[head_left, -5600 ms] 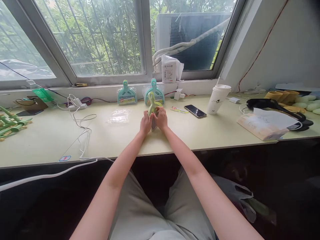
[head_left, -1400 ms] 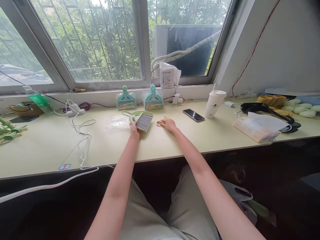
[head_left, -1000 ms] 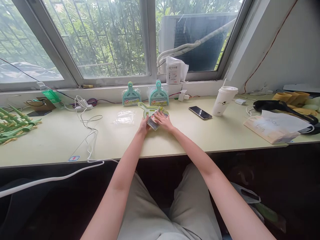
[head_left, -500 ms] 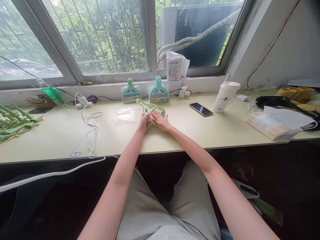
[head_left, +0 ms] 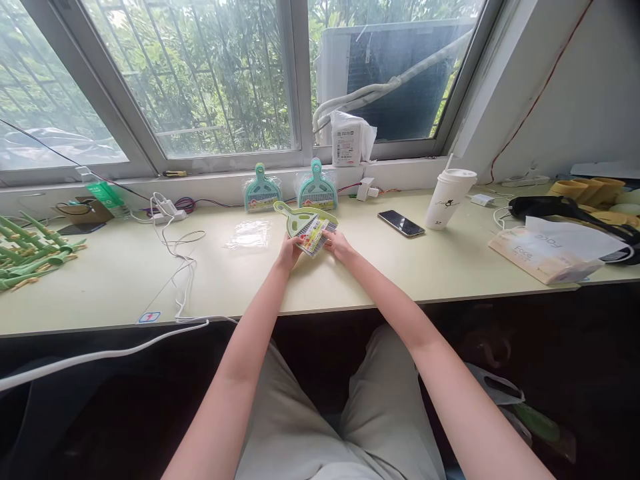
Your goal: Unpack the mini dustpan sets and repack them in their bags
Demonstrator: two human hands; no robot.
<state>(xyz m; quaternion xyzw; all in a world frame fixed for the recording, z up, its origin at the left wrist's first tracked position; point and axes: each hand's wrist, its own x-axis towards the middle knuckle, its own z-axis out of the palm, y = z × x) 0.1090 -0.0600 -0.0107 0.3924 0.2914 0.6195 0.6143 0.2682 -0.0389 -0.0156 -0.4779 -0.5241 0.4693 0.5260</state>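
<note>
The right hand (head_left: 341,246), spread over the label (head_left: 315,235) half a second ago, now grips the right edge of the green dustpan set (head_left: 302,220); the left hand (head_left: 289,252) stays clamped on its near-left edge. The handle (head_left: 282,207) points away and leftward, long axis diagonal, over the table (head_left: 400,273); contact is hard to tell.

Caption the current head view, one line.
Left hand and right hand hold a light-green plastic dustpan bearing a colourful printed card.
</note>
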